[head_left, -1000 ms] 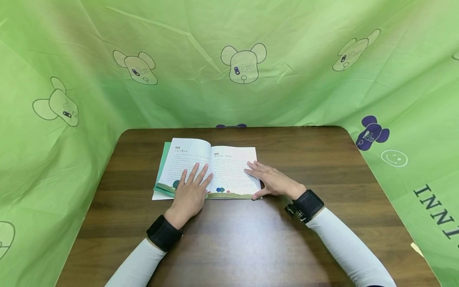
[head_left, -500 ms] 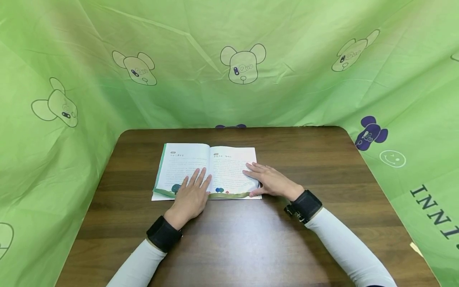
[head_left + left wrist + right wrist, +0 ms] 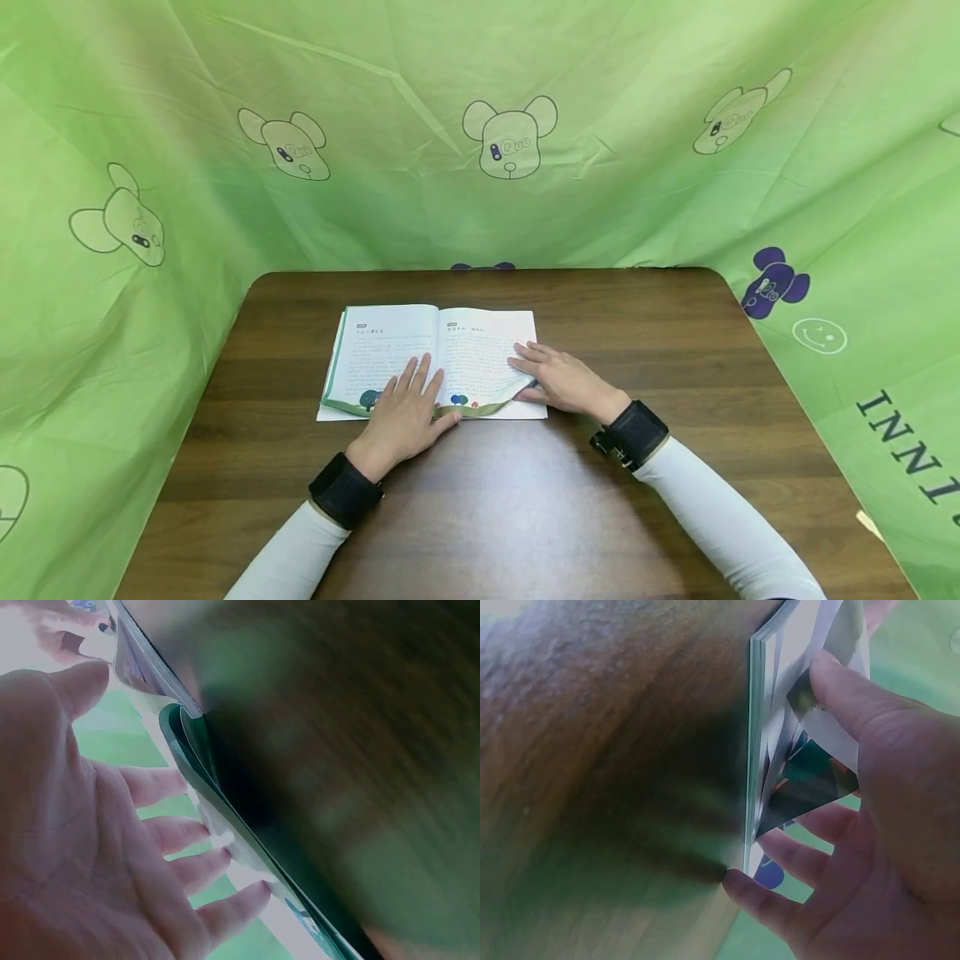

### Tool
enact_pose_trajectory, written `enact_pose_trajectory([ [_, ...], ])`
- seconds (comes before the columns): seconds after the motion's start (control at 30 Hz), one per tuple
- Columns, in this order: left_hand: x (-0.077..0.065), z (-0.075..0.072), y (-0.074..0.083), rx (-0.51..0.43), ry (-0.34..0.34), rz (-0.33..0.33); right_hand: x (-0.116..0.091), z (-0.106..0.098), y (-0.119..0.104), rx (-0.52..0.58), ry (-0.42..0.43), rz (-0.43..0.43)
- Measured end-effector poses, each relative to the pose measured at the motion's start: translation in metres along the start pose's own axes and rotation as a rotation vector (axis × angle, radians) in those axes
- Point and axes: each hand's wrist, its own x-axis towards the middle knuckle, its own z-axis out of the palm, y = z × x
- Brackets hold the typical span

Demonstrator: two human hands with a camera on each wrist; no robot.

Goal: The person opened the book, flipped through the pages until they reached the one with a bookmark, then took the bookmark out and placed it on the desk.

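An open picture book [image 3: 390,333] with printed text and small drawn trees lies on the wooden table. My left hand [image 3: 401,421] rests across the lower part of its left page near the spine, fingers straight and spread, thumb pointing right along the bottom edge. At the book's right side, my right hand [image 3: 566,379] holds the outer lower corner of the right page [image 3: 476,354] between thumb and fingers. That corner is curled up, and white paper shows beneath it. In the right wrist view, the thumb touches the bent page corner [image 3: 825,765].
The brown wooden table [image 3: 510,517] stretches in front of and around the book. A green cloth [image 3: 397,208] with mouse-like heads hangs behind and at both sides. Near the table's right edge is a small pale piece [image 3: 870,523].
The left pages have settled flatter and lower onto the left side. The right page's lower corner has curled up and inward at my right hand. My left thumb has spread to the right.
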Motion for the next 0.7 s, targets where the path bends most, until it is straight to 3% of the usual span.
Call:
enact_pose_trajectory([
  [0.3,0.002,0.001,0.005,-0.025,-0.064,-0.049,0.002,-0.002,-0.001,0.006,-0.026,0.031],
  [0.47,0.004,0.004,0.007,-0.038,-0.050,-0.049,0.002,-0.002,-0.001,0.025,-0.034,0.057],
  [0.7,0.009,0.006,0.012,-0.009,-0.037,-0.062,0.002,0.000,0.001,0.010,0.057,0.067],
])
